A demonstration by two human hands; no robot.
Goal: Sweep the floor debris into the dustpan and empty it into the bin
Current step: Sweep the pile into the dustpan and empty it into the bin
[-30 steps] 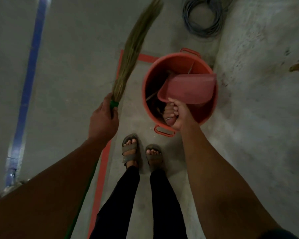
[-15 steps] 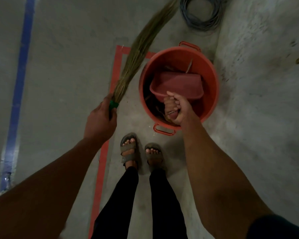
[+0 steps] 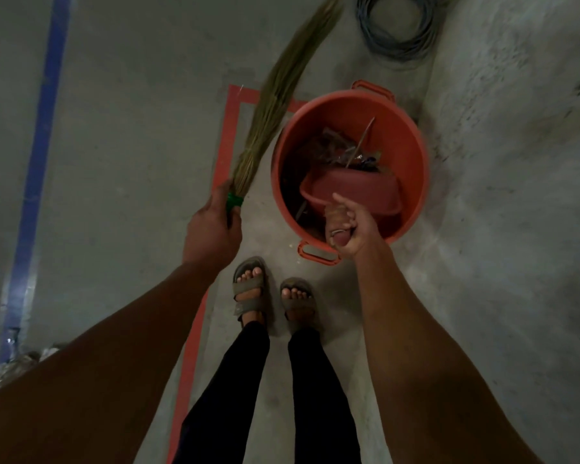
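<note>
Rough concrete floor (image 3: 516, 262); round plastic bin (image 3: 412, 182) holds dustpan (image 3: 352, 189).

The scene is dimly lit; glare is seen on the blue floor line (image 3: 17, 296) (near left), and edges are bent by wide-angle distortion.

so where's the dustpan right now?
In the head view, the dustpan is tipped down inside the orange bin, against its near wall, held by the right hand; the left hand holds the broom.
</note>
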